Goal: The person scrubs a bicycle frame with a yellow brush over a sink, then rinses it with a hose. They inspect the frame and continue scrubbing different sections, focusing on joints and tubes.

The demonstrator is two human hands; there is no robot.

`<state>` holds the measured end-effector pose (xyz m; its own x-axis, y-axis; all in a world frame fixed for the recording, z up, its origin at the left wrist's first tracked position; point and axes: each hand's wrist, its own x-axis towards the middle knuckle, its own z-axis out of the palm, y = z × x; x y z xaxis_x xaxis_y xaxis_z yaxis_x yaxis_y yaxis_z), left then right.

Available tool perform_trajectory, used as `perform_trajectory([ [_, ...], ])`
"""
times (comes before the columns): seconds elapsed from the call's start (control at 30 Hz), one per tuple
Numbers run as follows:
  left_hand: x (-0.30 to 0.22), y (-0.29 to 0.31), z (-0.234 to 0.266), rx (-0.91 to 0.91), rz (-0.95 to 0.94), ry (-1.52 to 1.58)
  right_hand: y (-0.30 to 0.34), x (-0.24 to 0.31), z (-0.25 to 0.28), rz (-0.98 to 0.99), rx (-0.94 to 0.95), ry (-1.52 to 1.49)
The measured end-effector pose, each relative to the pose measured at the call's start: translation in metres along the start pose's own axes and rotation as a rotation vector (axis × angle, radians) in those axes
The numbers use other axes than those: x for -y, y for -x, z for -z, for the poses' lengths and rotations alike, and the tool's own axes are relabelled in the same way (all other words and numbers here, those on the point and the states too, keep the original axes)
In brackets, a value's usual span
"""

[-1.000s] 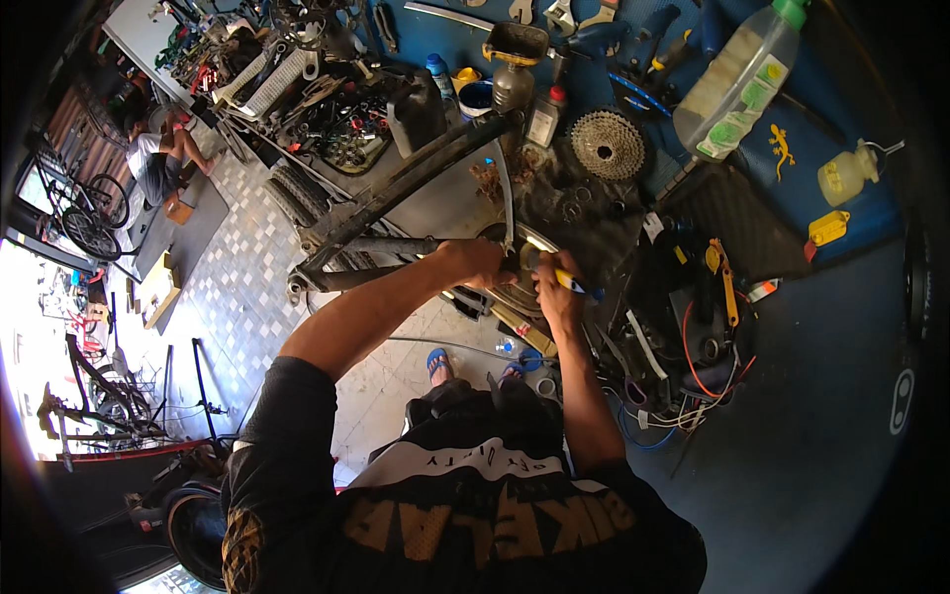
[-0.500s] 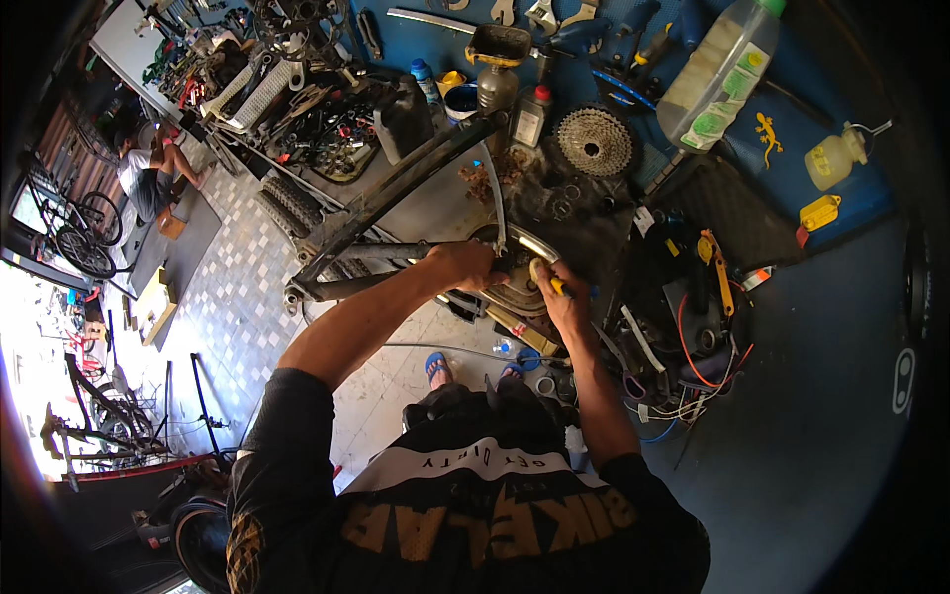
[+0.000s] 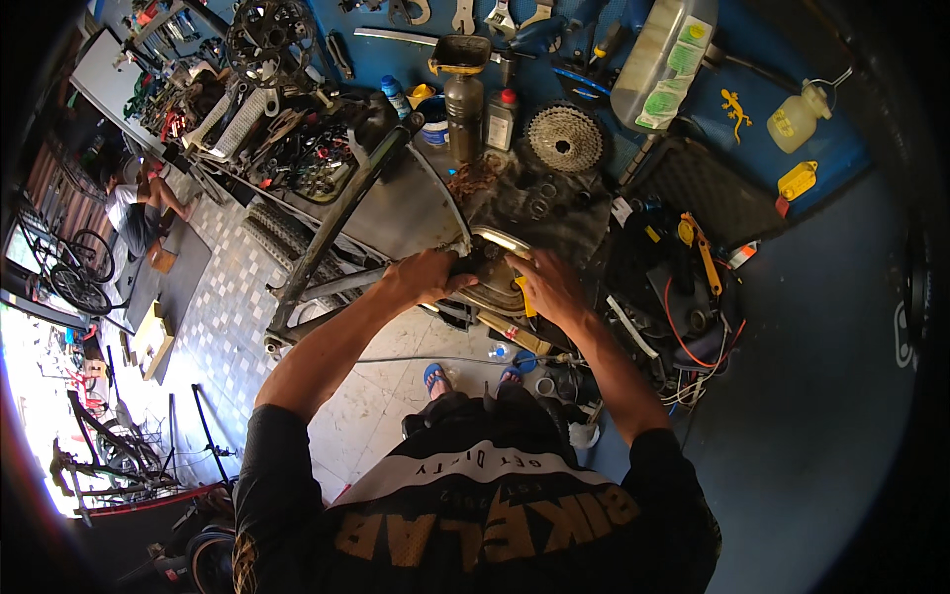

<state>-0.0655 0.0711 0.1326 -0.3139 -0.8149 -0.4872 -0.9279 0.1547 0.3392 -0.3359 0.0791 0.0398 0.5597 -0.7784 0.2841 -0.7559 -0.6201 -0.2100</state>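
A dark bicycle frame (image 3: pixel 341 203) slants across the left of the bench, held at its near end by my left hand (image 3: pixel 424 277), with fingers curled round it. Just beyond that hand, a thin curved grey tube (image 3: pixel 442 185) of the frame rises. Under both hands lies a round metal pan (image 3: pixel 507 239) with a shiny rim, partly covered by them. My right hand (image 3: pixel 549 289) is closed on a small yellow-handled tool (image 3: pixel 525 295) over the pan's right side; the tool's working end is hidden.
Behind the pan stand a cassette (image 3: pixel 566 139), a metal bottle (image 3: pixel 463 117) and a red-capped bottle (image 3: pixel 502 119). A large clear jug (image 3: pixel 661 69) is at the back right. Tools and cables (image 3: pixel 683 307) crowd the right. A person (image 3: pixel 139 213) sits far left.
The bicycle frame has swung to a steeper slant. My left hand has shifted left with it. My right hand has turned, and the yellow handle now points down between the hands.
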Motion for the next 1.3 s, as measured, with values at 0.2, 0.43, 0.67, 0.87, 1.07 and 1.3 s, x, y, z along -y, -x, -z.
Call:
perform_trajectory([
  [0.2, -0.001, 0.010, -0.004, -0.105, -0.053, -0.004, -0.031, 0.021, 0.016, 0.109, -0.080, -0.016],
  [0.43, -0.004, 0.014, -0.022, -0.176, -0.010, -0.018, -0.026, 0.041, -0.010, -0.785, 0.355, -1.801],
  [0.67, -0.009, 0.025, -0.017, -0.079, -0.011, -0.090, -0.012, 0.037, -0.029, -0.234, 0.046, -0.735],
  [0.87, -0.008, 0.027, -0.024, -0.224, -0.065, -0.130, -0.011, 0.057, -0.026, -0.884, 0.231, -2.072],
  [1.07, -0.002, 0.022, -0.024, -0.246, -0.146, -0.196, -0.014, 0.047, -0.015, -0.249, 0.070, -0.321],
  [1.3, -0.002, 0.036, -0.020, -0.197, -0.098, -0.136, -0.008, 0.055, -0.015, -0.913, 0.269, -2.183],
])
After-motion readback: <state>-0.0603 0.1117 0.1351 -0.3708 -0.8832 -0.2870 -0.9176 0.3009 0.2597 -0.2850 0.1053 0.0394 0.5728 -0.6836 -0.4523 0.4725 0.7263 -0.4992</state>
